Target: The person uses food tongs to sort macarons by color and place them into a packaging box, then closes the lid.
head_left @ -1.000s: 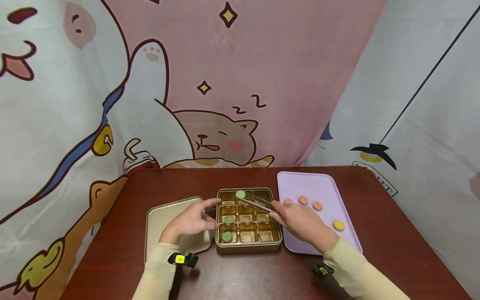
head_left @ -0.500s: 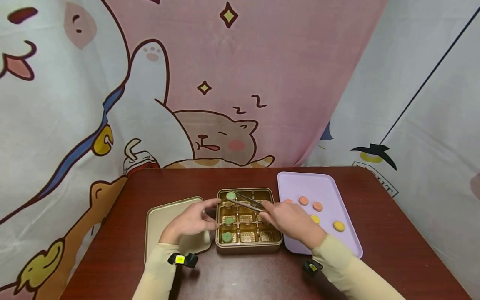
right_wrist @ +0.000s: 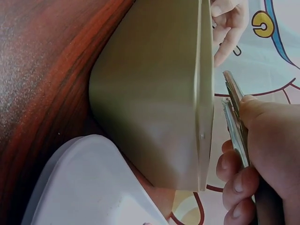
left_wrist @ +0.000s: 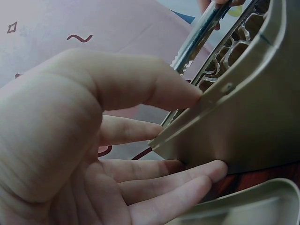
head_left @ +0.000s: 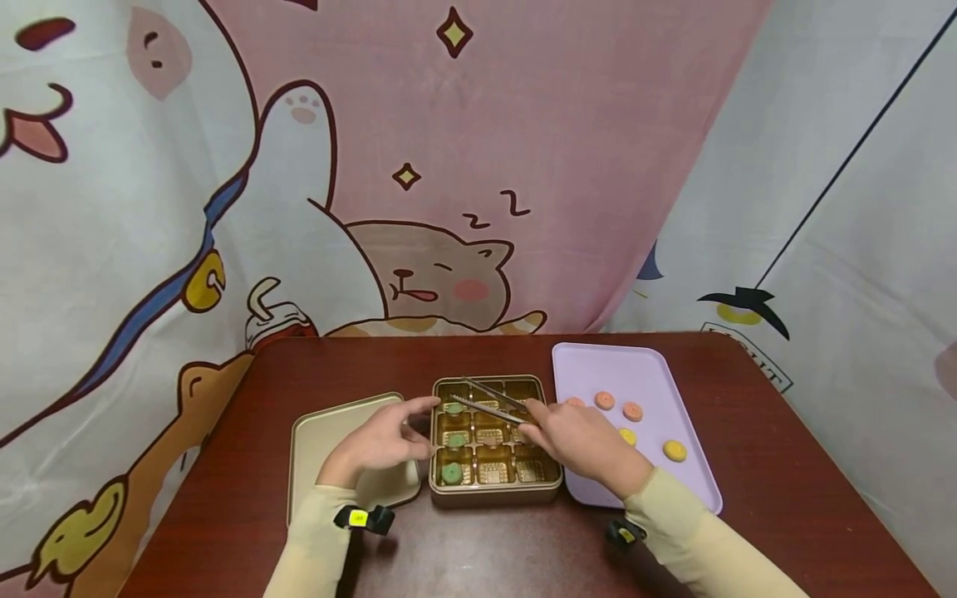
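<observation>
In the head view, a gold tin (head_left: 493, 490) with a divided insert of small compartments stands in the middle of the table. Down its left column lie a small round green piece (head_left: 454, 409) at the back, another green piece (head_left: 456, 440) in the middle and a third green piece (head_left: 452, 473) in front. My right hand (head_left: 586, 440) grips metal tongs (head_left: 489, 410); their tips are spread over the back left compartment, nothing between them. My left hand (head_left: 383, 438) touches the tin's left side, fingers extended, thumb at the rim (left_wrist: 225, 89).
Right of the tin, a lavender tray (head_left: 613, 361) holds several round pieces, orange (head_left: 605, 400) and yellow (head_left: 675, 451). A flat beige lid (head_left: 321, 440) lies at the left, partly under the left hand. A printed cloth (head_left: 568, 166) hangs behind the table.
The right hand has moved left with the tongs. The green piece they pinched now lies in the back left compartment, and the tongs' tips have spread. The left hand has stayed put.
</observation>
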Demonstrator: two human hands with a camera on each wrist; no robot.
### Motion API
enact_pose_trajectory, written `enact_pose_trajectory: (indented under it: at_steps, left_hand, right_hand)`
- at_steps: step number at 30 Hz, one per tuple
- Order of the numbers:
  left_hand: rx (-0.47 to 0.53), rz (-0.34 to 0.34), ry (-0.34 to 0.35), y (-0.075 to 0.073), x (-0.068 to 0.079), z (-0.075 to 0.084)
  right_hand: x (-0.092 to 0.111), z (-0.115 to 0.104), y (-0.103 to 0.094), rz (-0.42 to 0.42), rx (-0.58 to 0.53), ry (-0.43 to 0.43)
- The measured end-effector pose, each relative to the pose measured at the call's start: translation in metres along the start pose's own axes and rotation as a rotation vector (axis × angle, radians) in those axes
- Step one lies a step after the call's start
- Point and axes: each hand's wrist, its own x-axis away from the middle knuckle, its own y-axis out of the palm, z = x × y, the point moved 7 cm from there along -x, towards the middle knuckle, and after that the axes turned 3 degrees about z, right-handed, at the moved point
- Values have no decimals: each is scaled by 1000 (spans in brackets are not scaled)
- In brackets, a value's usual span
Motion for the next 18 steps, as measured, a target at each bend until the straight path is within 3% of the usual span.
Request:
enact_pose_trajectory:
  at_steps: [18]
  left_hand:
    - [39, 0, -31, 1, 0, -2]
  right_hand:
    - [6, 5, 1, -14, 10, 46]
